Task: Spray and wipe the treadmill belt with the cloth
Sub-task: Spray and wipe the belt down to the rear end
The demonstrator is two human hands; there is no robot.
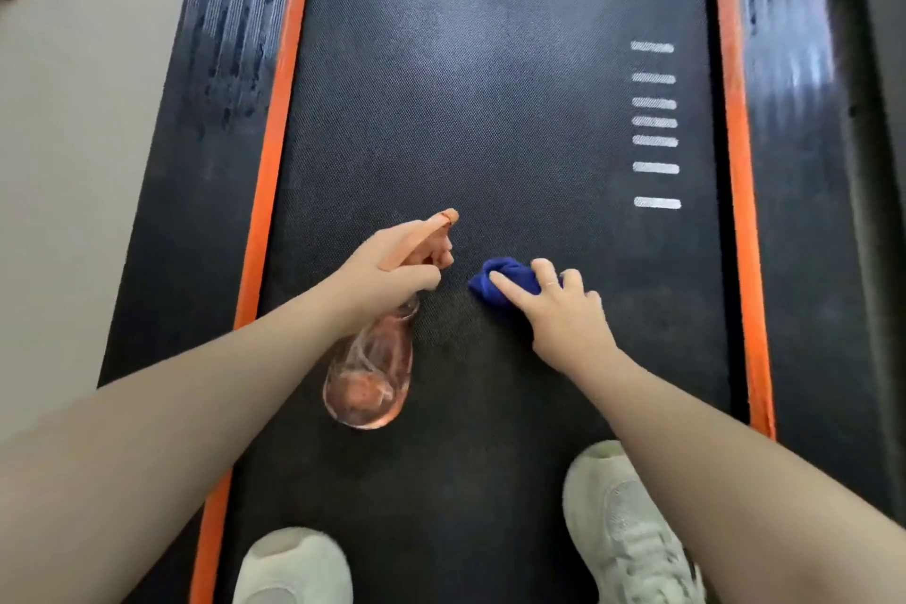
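Observation:
The black treadmill belt [490, 88] runs away from me between two orange strips. My left hand [387, 275] grips the neck of a clear orange spray bottle [372, 378], with its orange nozzle [443, 217] pointing forward over the belt. My right hand [564, 309] holds a bunched blue cloth [505, 277] against the belt, the index finger stretched across it and the other fingers curled over it. A darker patch shows on the belt between the two hands.
White dash marks [654, 123] line the belt's right side. Dark side rails [196, 162] flank the orange strips [274, 137]. My two white shoes [622, 530] stand on the belt's near end. A pale floor lies to the left.

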